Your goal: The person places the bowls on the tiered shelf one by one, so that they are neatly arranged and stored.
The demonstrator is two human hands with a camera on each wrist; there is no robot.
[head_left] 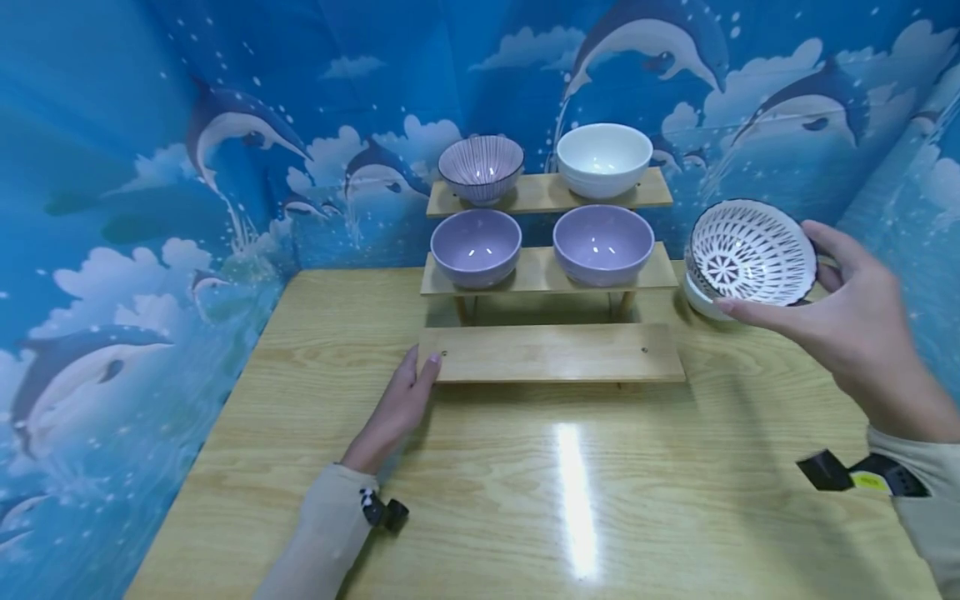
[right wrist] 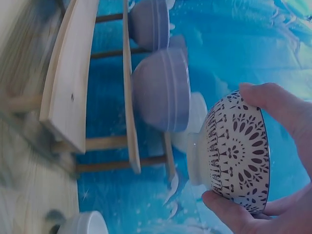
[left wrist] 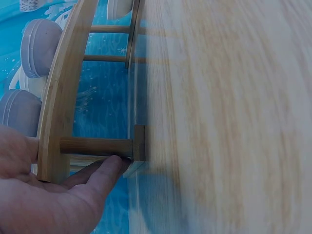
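Observation:
My right hand (head_left: 862, 325) holds a white bowl with a dark pattern (head_left: 750, 254) by its rim and side, thumb and fingers on opposite sides. The bowl tilts so its inside faces the head camera. Behind and below it, a white bowl (head_left: 702, 302) stands on the table, partly hidden. At the left end of the three-step wooden stand (head_left: 555, 354), my left hand (head_left: 397, 408) grips the lowest board. Its thumb lies on top, and in the left wrist view its fingers (left wrist: 105, 180) reach under the board beside a dowel leg.
Two purple bowls (head_left: 476, 250) (head_left: 603, 246) sit on the middle step. The top step bears a striped bowl (head_left: 482, 171) and a white bowl (head_left: 604, 162). Behind the table (head_left: 480, 500) hangs a blue dolphin backdrop (head_left: 495, 75), which continues along both sides.

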